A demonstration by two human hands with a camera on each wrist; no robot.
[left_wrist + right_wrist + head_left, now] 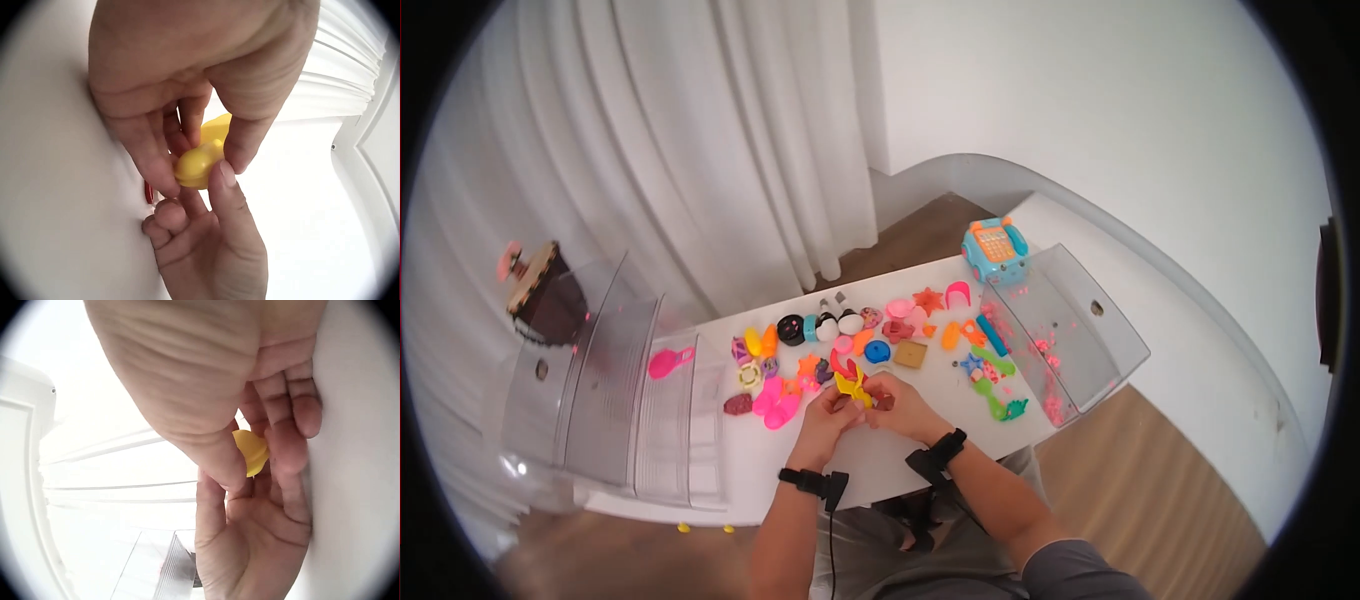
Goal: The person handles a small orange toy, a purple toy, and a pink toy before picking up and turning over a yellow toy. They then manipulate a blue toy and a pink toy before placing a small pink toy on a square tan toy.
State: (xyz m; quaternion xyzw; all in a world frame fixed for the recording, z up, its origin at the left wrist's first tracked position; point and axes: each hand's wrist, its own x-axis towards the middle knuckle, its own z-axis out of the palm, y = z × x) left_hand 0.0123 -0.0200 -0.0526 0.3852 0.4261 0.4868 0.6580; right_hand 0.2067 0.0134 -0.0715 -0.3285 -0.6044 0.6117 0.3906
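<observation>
Both hands meet over the near middle of the white table [855,465], around a small glossy yellow plastic toy [855,388] with pointed flaps. My left hand [822,425] pinches the toy between thumb and fingers, as the left wrist view shows its rounded yellow end [197,165]. From the other side my right hand [908,408] pinches it too, thumb at its edge; the right wrist view shows a yellow part [251,453] between the fingers. Part of the toy is hidden by the fingers. A brownish-red piece [884,401] shows by the right fingers.
Several toys spread beyond the hands, including pink shoes [776,405], a blue disc [877,351] and a tan square [910,354]. Clear bins stand left [625,400] and right [1090,330], the right one with pink bits. A toy telephone [995,250] sits at the back right.
</observation>
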